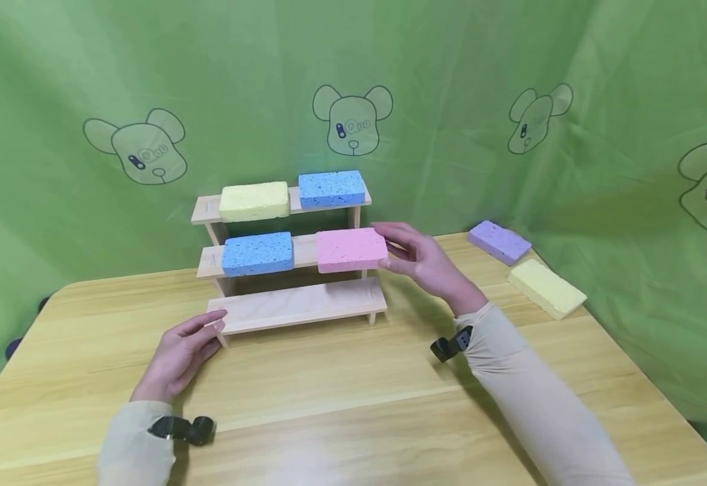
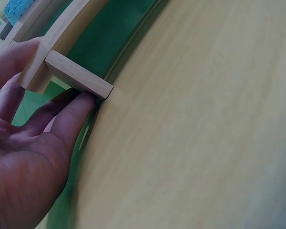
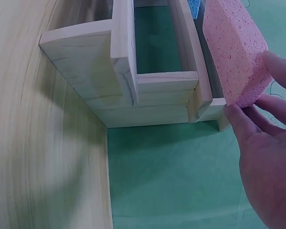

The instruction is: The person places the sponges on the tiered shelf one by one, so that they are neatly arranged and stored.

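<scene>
A three-tier wooden stand [image 1: 305, 307] is on the table. My left hand [image 1: 180, 354] grips the left end of its lowest tier; in the left wrist view, fingers [image 2: 69, 117] touch the end leg [image 2: 78, 75]. My right hand [image 1: 420, 260] holds a pink sponge [image 1: 352, 250] by its right end, at the right of the middle tier. The right wrist view shows fingertips on the end of this pink sponge [image 3: 233, 52]; whether it rests on the tier I cannot tell. Left of it on that tier lies a blue sponge [image 1: 258, 254]. A yellow sponge [image 1: 254, 202] and another blue sponge [image 1: 331, 189] lie on the top tier.
At the table's right edge lie a purple sponge [image 1: 499, 241] and a second yellow sponge [image 1: 546, 289]. Behind the stand hangs a green curtain [image 1: 256, 81] with printed bear heads. The wooden table [image 1: 305, 405] extends in front of the stand.
</scene>
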Available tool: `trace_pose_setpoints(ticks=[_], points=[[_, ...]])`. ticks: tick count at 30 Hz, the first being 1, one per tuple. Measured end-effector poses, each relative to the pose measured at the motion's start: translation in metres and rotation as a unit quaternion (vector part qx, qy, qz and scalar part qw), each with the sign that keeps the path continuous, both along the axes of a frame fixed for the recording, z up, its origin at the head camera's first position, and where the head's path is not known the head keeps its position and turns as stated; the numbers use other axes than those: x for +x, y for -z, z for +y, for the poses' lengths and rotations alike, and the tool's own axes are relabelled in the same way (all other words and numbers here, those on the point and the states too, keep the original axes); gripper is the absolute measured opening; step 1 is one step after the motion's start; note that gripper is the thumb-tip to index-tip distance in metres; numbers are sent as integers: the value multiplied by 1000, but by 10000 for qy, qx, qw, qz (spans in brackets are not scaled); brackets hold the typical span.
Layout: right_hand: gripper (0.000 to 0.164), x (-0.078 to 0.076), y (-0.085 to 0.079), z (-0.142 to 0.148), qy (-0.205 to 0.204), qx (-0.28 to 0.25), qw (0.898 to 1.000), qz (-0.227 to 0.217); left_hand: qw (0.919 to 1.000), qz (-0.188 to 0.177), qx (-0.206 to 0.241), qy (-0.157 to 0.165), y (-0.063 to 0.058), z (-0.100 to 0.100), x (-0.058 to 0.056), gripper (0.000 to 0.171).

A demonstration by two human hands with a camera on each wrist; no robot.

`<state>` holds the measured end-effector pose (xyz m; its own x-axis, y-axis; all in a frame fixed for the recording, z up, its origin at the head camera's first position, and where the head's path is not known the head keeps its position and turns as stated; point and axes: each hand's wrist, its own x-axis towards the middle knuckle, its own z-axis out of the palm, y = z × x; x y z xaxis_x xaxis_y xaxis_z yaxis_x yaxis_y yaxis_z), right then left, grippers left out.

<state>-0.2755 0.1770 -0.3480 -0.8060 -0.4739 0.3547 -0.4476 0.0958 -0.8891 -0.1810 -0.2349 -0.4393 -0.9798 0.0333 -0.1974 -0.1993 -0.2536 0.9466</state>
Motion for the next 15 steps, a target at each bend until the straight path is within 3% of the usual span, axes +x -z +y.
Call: trace_pose_setpoints(ticks=[15], points=[[56,-2,0,-7,162,60,9998,81,10000,14,6,-1,0,0,0,18]])
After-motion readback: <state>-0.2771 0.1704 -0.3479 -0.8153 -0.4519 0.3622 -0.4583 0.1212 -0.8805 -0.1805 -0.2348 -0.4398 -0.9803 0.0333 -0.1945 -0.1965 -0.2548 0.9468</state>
